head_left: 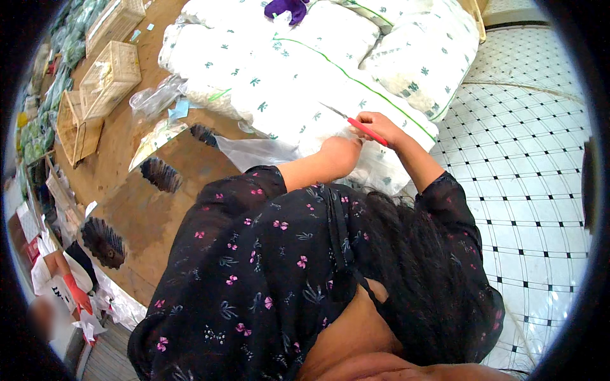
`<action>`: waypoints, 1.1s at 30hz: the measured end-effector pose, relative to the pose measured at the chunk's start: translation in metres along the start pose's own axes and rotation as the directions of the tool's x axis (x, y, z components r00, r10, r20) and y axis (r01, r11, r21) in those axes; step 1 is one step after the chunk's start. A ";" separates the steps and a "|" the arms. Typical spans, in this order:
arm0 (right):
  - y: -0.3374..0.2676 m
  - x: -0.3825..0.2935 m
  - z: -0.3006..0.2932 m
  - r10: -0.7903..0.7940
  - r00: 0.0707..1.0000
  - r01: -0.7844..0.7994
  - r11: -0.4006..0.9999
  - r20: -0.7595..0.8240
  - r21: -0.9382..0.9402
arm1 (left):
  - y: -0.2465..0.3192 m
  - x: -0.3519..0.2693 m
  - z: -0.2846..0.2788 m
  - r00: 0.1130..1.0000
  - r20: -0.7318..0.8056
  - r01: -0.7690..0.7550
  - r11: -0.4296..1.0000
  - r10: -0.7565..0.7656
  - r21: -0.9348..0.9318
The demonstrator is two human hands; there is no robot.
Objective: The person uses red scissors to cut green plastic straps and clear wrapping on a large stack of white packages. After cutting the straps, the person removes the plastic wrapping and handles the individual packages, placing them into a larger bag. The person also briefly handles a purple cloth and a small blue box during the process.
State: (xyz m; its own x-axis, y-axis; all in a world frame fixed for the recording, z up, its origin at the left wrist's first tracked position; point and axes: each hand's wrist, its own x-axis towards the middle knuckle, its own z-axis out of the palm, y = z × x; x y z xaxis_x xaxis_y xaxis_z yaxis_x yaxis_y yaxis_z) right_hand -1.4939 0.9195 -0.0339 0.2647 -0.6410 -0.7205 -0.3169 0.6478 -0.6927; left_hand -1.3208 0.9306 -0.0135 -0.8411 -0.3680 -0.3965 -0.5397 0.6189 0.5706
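Before me lie large white plastic packages (295,81) printed with small dark green marks, a bright green line running along them. My right hand (376,128) is closed around a slim cutting tool with red handles (367,132), perhaps scissors or snips; its metal tip points up and to the left over the package. Close beside it, my left hand (342,152) is bent inward at the near edge of the package, its fingers mostly hidden, so whether it grips the plastic cannot be told. Loose clear plastic (257,151) spreads beside my left forearm.
Plastic baskets (110,78) stand on the brown table (157,209), which has several dark ragged holes. Clear plastic wrap (155,100), blue scraps (179,109) and a purple item (287,10) lie about. At the lower left is another person with an orange-red glove (77,293). Tiled floor (519,190) extends right.
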 end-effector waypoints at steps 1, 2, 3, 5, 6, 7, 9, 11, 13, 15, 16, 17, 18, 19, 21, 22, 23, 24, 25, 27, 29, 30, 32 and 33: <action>-0.007 0.006 0.005 -0.015 1.000 0.014 1.000 -0.012 -0.027 | 0.000 -0.001 0.001 1.000 -0.010 0.011 1.000 -0.011 0.001; -0.014 0.011 0.010 0.008 0.999 -0.009 0.999 -0.032 -0.031 | 0.000 -0.002 0.003 1.000 -0.021 0.022 1.000 -0.022 0.002; -0.025 0.017 0.017 0.024 0.999 -0.024 1.000 -0.036 -0.005 | 0.000 -0.003 0.004 0.999 -0.034 0.035 0.999 -0.035 0.004; -0.044 0.028 0.029 0.055 0.998 -0.053 0.998 -0.041 0.045 | -0.003 -0.005 0.004 0.997 -0.056 0.052 0.998 -0.053 -0.022; -0.040 0.040 0.029 0.076 0.997 -0.075 0.996 -0.029 0.050 | -0.004 -0.004 0.004 0.997 -0.063 0.048 0.998 -0.049 -0.031; -0.044 0.047 0.033 0.065 0.997 -0.063 0.996 -0.042 0.059 | -0.008 -0.003 0.007 0.993 -0.114 0.017 1.000 -0.018 -0.005; -0.047 0.054 0.038 0.040 0.997 -0.034 0.996 -0.067 0.078 | -0.014 0.003 0.020 0.976 -0.210 -0.038 0.998 0.049 0.057; -0.067 0.048 0.042 0.058 0.990 -0.070 0.993 -0.130 -0.092 | -0.023 0.001 0.023 0.956 -0.235 -0.120 0.967 0.173 0.224; -0.060 0.047 0.035 0.051 0.992 -0.053 0.999 -0.119 -0.008 | -0.018 -0.003 0.012 0.947 -0.317 0.045 0.953 0.055 0.300; -0.063 0.053 0.030 0.004 0.997 -0.012 0.995 -0.083 -0.096 | -0.030 -0.007 0.000 0.956 -0.281 0.006 0.956 0.081 0.295; -0.066 0.053 0.027 0.004 0.998 -0.010 0.996 -0.067 -0.087 | -0.037 -0.009 -0.006 0.961 -0.259 -0.020 0.957 0.099 0.290; -0.069 0.052 0.025 0.005 0.999 -0.009 0.997 -0.052 -0.076 | -0.045 -0.010 -0.012 0.979 -0.194 -0.016 0.964 0.070 0.265; -0.072 0.051 0.024 0.008 0.999 -0.011 0.998 -0.037 -0.064 | -0.055 -0.012 -0.021 0.991 -0.127 -0.010 0.971 0.042 0.237; -0.071 0.051 0.023 0.010 0.999 -0.013 0.998 -0.051 -0.067 | -0.064 -0.015 -0.031 0.998 -0.057 -0.006 0.978 0.018 0.211; -0.062 0.055 0.021 0.026 1.000 -0.025 0.997 -0.017 0.075 | -0.089 -0.023 -0.047 0.996 -0.081 0.039 0.986 -0.026 0.160; -0.062 0.054 0.022 0.055 0.998 -0.055 0.998 -0.017 0.022 | -0.103 -0.025 -0.050 0.993 -0.115 0.049 0.986 -0.031 0.157; -0.064 0.052 0.024 0.068 0.997 -0.068 0.998 -0.023 0.018 | -0.117 -0.026 -0.052 0.988 -0.149 0.059 0.986 -0.036 0.153; -0.062 0.048 0.028 0.076 0.997 -0.074 0.994 -0.025 0.077 | -0.124 -0.028 -0.057 0.994 -0.111 0.011 0.984 0.008 0.177; -0.059 0.046 0.031 0.085 0.996 -0.080 0.988 -0.026 0.135 | -0.126 -0.028 -0.059 0.994 -0.102 -0.010 0.984 0.029 0.180; -0.053 0.040 0.036 0.103 0.994 -0.095 0.970 -0.022 0.226 | -0.125 -0.031 -0.059 0.995 -0.076 -0.055 0.983 0.069 0.176; -0.051 0.038 0.039 0.113 0.993 -0.106 0.966 -0.015 0.235 | -0.125 -0.033 -0.061 0.992 -0.112 -0.031 0.984 0.051 0.177; -0.054 0.034 0.040 0.132 0.991 -0.127 0.969 -0.011 0.212 | -0.120 -0.035 -0.057 0.993 -0.110 -0.030 0.987 0.048 0.159; -0.052 0.026 0.044 0.166 0.986 -0.165 0.968 0.008 0.189 | -0.115 -0.041 -0.062 0.992 -0.097 -0.063 0.984 0.080 0.169; -0.055 0.030 0.042 0.156 0.988 -0.157 0.971 0.019 0.181 | -0.114 -0.042 -0.066 0.994 -0.077 -0.057 0.982 0.072 0.182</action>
State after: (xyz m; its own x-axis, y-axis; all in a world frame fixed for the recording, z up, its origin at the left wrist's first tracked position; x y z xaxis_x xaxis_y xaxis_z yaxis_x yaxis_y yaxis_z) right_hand -1.4300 0.8818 -0.0186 0.2291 -0.5244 -0.8201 -0.1840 0.8039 -0.5655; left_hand -1.2260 0.8298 -0.0140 -0.8779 -0.3746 -0.2983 -0.4756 0.7550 0.4514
